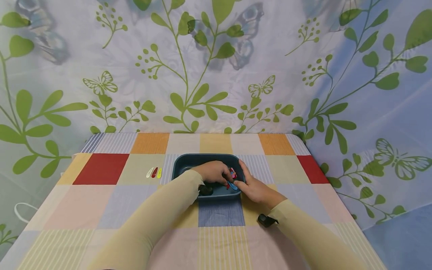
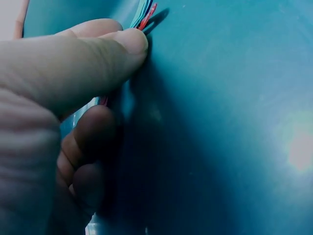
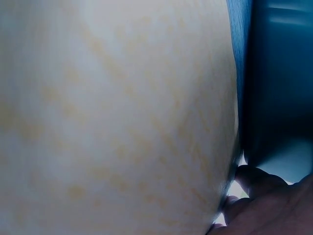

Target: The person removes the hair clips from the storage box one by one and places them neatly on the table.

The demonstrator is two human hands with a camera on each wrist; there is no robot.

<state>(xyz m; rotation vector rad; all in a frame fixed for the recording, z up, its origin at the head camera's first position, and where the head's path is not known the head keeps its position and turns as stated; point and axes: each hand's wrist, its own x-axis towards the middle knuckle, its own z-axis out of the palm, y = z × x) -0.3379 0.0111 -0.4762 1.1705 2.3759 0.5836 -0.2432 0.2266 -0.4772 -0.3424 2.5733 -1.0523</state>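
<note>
At the centre of the patchwork cloth (image 1: 219, 247), my head feed shows a dark blue tray (image 1: 221, 193) with the left hand (image 1: 213, 171) inside it. I see that hand's thumb and forefinger pinching a blue clip (image 1: 232, 185) at the tray's four o'clock, a narrow red piece (image 2: 148, 16) just beside it. At three o'clock the right hand (image 1: 259, 190) holds the tray's wall, thumb over the rim, fingers fairly straight along the outside. Inside, a pink item (image 1: 233, 173) lies at two o'clock. Outside, at nine o'clock, I count three clips (image 1: 154, 172) side by side.
</note>
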